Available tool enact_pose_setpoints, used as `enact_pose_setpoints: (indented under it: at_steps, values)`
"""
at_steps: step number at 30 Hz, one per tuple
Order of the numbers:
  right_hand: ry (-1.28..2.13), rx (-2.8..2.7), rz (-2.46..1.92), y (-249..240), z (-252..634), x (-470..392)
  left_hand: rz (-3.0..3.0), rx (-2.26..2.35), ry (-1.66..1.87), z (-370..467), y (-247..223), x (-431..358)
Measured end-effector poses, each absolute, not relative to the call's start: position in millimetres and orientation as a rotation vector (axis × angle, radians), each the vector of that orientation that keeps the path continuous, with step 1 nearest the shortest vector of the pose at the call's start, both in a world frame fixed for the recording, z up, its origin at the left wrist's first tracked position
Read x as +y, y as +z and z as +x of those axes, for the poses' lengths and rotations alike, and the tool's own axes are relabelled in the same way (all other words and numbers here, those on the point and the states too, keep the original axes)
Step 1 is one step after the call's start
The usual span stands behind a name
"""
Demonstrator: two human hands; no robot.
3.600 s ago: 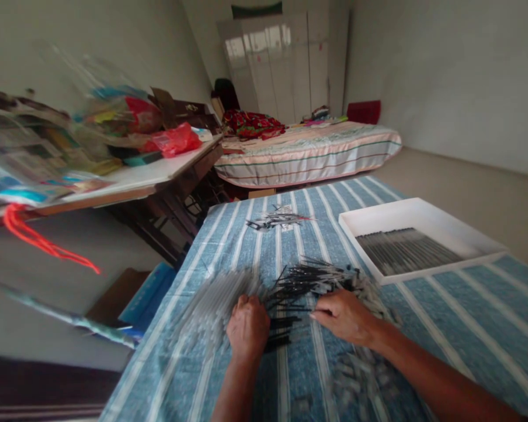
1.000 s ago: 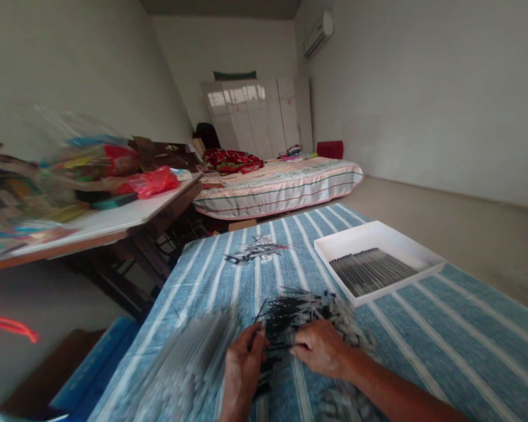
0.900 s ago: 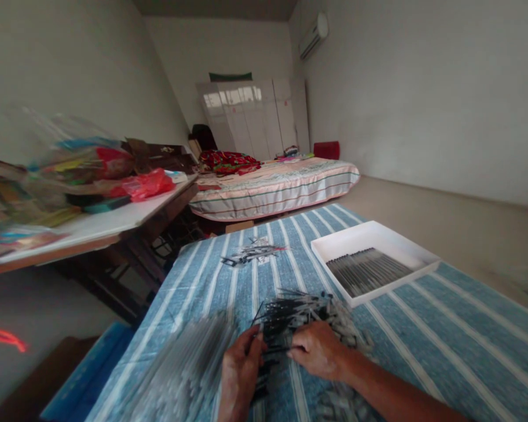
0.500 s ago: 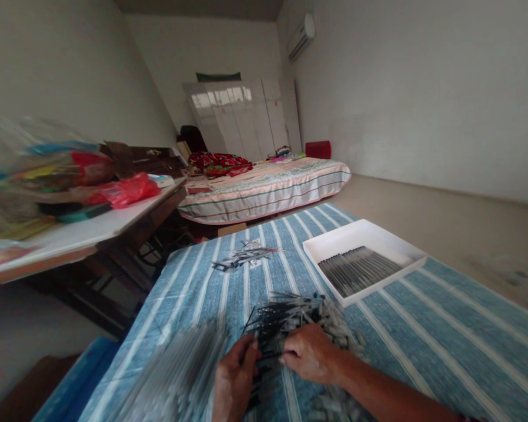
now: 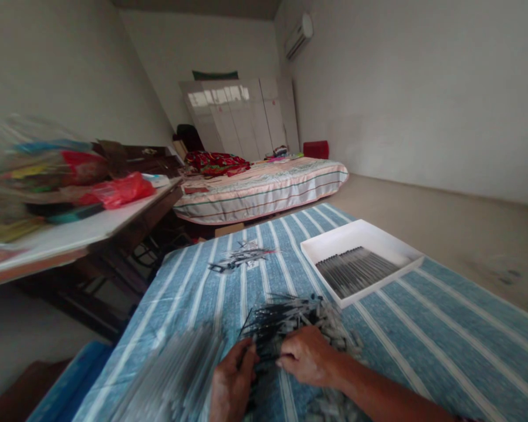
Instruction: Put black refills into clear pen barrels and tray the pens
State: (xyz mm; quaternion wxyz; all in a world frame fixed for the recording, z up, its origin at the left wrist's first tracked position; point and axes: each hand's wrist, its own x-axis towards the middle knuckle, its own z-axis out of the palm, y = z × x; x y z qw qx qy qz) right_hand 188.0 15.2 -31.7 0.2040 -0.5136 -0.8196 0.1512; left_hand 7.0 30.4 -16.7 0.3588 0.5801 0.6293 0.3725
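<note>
My left hand (image 5: 234, 378) is closed, its thumb and fingers pinched on a thin black pen part that sticks up past the fingertips. Just to its right, my right hand (image 5: 305, 356) is closed too, fingertips pressed together on something small and dark that I cannot make out. Both hands are low over a loose heap of thin black pen parts (image 5: 268, 316), with short grey-white pieces (image 5: 332, 319) at its right side. Left of my left hand lies a bundle of long, clear grey tubes (image 5: 176, 369), blurred at the near end.
A shallow white box (image 5: 382, 237) holds a row of dark pens (image 5: 354, 269). Farther back on the striped blue cloth (image 5: 193, 287) lies a small scattered pile of dark pieces (image 5: 240, 258). A side table (image 5: 114, 220) with bags stands left; a bed (image 5: 268, 190) is beyond.
The view has shifted slightly, moving the scene a little left. Both hands stay close together over the heap, and their closed grips look nearly the same.
</note>
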Motion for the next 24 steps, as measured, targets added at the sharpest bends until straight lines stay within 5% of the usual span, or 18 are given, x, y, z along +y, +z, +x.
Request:
enact_pose_setpoints:
  at_steps: [24]
  values:
    - [0.466,-2.296,-1.452,-29.2,187.6,14.6,1.474,1.626,0.955,3.8,-20.4,30.7]
